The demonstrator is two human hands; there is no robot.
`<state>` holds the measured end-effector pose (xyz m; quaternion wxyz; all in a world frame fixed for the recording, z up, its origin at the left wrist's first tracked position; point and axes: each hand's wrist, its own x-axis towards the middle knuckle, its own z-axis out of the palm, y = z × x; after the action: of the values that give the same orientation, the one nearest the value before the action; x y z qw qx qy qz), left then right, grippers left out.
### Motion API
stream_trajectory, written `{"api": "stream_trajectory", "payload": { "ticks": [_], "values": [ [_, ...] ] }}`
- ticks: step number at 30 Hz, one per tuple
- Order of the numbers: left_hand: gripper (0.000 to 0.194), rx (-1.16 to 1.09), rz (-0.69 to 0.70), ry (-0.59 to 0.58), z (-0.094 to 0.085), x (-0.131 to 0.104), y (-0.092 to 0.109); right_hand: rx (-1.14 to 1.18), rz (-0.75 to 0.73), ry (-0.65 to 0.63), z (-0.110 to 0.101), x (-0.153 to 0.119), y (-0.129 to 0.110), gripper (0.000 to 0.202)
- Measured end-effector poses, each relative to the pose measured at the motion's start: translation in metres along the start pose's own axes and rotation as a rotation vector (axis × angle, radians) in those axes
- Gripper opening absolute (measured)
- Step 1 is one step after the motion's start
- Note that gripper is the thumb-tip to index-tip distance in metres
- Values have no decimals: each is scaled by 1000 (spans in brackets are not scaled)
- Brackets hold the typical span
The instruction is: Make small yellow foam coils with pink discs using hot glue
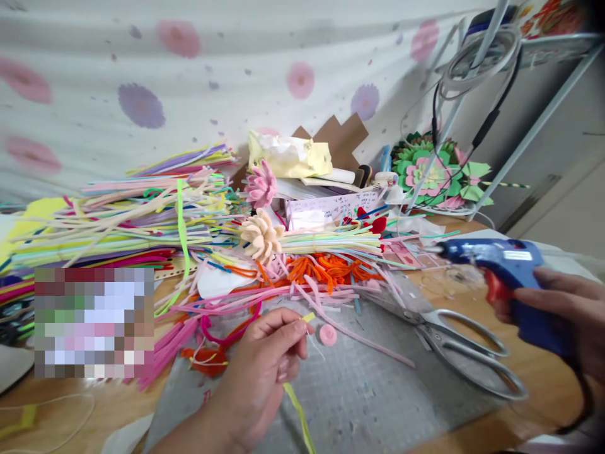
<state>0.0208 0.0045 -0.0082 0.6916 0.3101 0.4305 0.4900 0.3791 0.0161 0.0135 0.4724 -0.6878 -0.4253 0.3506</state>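
My left hand is above the grey cutting mat, thumb and fingers closed on a thin yellow strip. One end pokes out past the fingertips, and a longer yellow length hangs below the hand. A fine pale thread trails near the fingertips. Just right of them lies a small round pink disc on the mat. At the right, my right hand grips a blue hot glue gun by its handle, a finger by the red trigger. Its nozzle points left, apart from the strip.
Large scissors lie on the mat between the hands. Piles of coloured pipe cleaners cover the back left. Pink and cream fuzzy flowers stand mid-table. A metal rack with hanging cables and a green-pink paper flower is at back right.
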Motion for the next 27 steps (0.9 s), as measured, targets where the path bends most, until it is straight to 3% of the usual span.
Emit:
{"api": "stream_trajectory", "payload": {
  "ticks": [2,6,9,12,17,24,27],
  "values": [
    [19,2,3,-1,0,0,0,118,201,-133,32,-23,-12,21],
    [16,6,4,12,0,1,0,68,100,-354,84,-62,-28,38],
    [14,11,1,27,-1,1,1,-46,76,-461,100,-73,-27,36],
    [17,5,-7,40,-1,-1,2,-175,-29,-549,101,-73,-13,28],
    [20,-1,2,44,2,-3,3,-288,-202,-447,101,-72,5,29],
    [19,19,23,9,3,-4,4,-294,-67,-332,108,-88,-16,28],
    [20,17,27,8,3,-6,3,-279,-79,-337,108,-90,-19,29]
  ]
}}
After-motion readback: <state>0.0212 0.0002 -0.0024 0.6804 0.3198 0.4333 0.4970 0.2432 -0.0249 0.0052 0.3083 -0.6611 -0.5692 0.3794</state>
